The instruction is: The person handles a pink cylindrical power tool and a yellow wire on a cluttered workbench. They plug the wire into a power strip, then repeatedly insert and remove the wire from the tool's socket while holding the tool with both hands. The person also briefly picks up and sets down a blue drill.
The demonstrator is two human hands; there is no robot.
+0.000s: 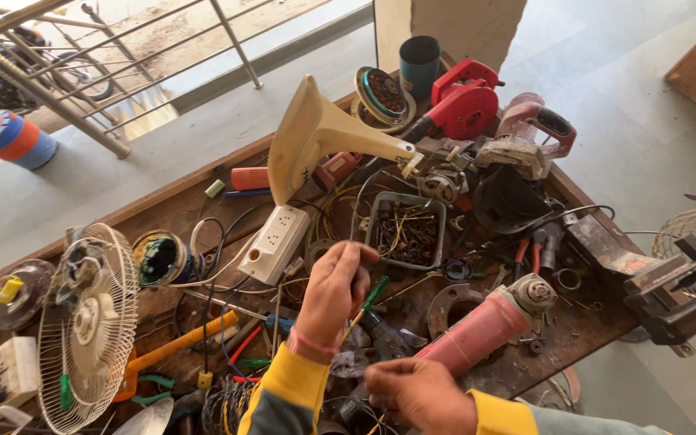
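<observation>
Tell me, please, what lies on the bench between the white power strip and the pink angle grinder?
In the head view, the left hand, holding a green-handled screwdriver, lies between the white power strip and the pink angle grinder.

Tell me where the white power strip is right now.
The white power strip lies left of centre in the head view, between the round wire spool and the grey parts tray, below the cream fan stand.
</observation>
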